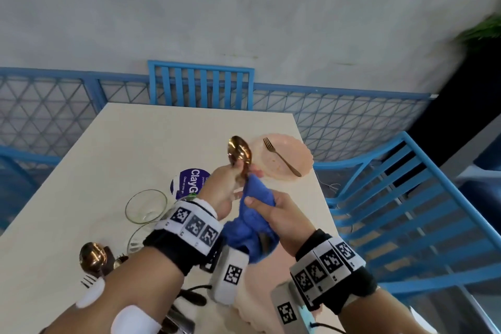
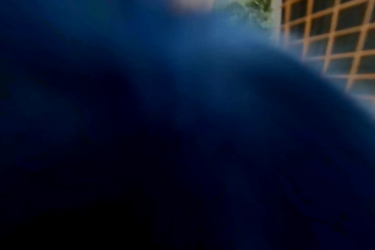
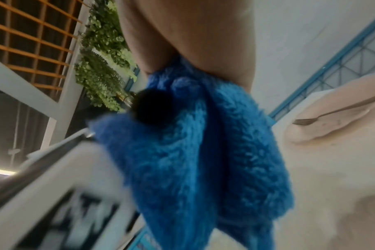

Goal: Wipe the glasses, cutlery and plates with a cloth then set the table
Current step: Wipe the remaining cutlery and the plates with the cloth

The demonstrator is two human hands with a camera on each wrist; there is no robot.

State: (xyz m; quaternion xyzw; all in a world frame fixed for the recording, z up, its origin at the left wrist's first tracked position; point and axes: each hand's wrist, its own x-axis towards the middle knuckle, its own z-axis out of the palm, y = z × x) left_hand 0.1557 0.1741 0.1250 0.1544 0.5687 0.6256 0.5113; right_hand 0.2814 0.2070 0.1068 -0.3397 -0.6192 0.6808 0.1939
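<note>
Both forearms are reaching forward from the bottom of the head view, each wrist wearing a black band with white coded tiles. The left hand (image 1: 226,188) is curling its fingers round the neck of a polished copper-coloured metal spoon (image 1: 239,151) — bowl pointing up and away. The right hand (image 1: 282,214) is gripping a fluffy blue microfibre cloth (image 1: 250,221), thumb pressing on top, and is sitting just beside the left hand — the cloth bunched between them.
</note>
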